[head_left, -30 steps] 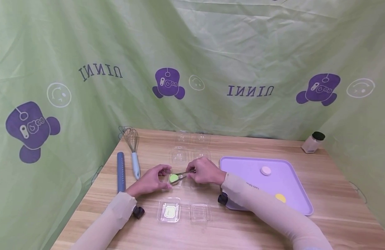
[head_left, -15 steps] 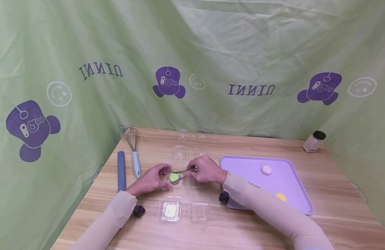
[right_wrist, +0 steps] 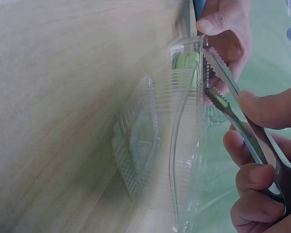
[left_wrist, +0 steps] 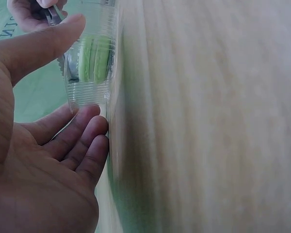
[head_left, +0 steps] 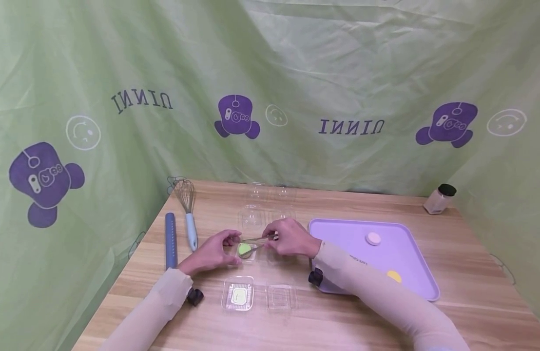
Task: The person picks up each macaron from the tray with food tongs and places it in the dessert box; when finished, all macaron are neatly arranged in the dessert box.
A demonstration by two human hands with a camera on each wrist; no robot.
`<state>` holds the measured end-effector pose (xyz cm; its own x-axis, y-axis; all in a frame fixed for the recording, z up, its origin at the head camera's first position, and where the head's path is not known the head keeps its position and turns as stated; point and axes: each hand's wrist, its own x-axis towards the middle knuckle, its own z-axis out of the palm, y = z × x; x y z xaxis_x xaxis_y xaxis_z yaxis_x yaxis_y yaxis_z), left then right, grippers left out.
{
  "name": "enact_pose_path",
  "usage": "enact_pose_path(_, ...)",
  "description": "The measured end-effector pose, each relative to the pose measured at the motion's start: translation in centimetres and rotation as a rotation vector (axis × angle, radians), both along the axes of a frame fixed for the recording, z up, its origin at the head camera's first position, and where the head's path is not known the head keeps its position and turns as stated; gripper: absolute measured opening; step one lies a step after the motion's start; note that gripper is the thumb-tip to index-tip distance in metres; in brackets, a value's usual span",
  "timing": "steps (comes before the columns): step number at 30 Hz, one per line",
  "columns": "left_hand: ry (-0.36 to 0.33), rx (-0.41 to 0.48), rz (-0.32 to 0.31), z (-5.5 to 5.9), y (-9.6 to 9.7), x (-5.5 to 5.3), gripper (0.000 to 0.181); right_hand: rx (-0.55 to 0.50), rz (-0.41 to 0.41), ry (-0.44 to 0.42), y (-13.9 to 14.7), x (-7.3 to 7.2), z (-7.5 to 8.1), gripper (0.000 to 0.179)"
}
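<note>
Left fingers [left_wrist: 94,128] touch clear box [left_wrist: 91,92] | green macaron [left_wrist: 102,58] inside

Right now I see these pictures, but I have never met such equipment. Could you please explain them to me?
There is no machine: a person works with two bare hands. The wide pictures come from a head camera; the two close ones come from cameras on the wrists. The right hand holds metal tongs, their tips spread, by a green macaron inside a clear container. The left hand is at that container's edge. Also on the wooden table are other clear containers, a whisk, a blue bar, a black-lidded jar and a purple tray with a pink piece and a yellow piece, the latter partly hidden by the sleeve.
</note>
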<state>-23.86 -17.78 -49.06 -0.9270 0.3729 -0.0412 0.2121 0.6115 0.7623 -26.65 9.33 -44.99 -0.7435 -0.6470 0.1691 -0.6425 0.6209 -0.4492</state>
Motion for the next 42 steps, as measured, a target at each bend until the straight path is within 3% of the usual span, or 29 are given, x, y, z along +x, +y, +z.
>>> enact_pose_path(12,0.058,-0.022,-0.045,0.0,0.0,-0.3,0.093,-0.054,-0.033,-0.032,0.4,0.0,0.9,0.02)
enact_pose_path(17,0.08,-0.04,-0.041,1.3,0.2,-0.4,0.093,-0.095,-0.06,-0.027,0.9,-0.1,1.7,0.02)
enact_pose_path(24,0.073,0.005,-0.019,3.5,0.7,-1.3,0.092,-0.171,-0.099,0.0,2.0,-0.5,2.7,0.02)
enact_pose_path(30,0.048,0.014,-0.067,4.6,2.0,-1.8,0.092,-0.279,-0.145,0.01,3.7,-0.8,3.4,0.023)
enact_pose_path(42,0.002,-0.013,-0.164,4.9,5.9,-2.0,0.095,-0.366,-0.327,-0.009,10.1,-1.7,5.3,0.025)
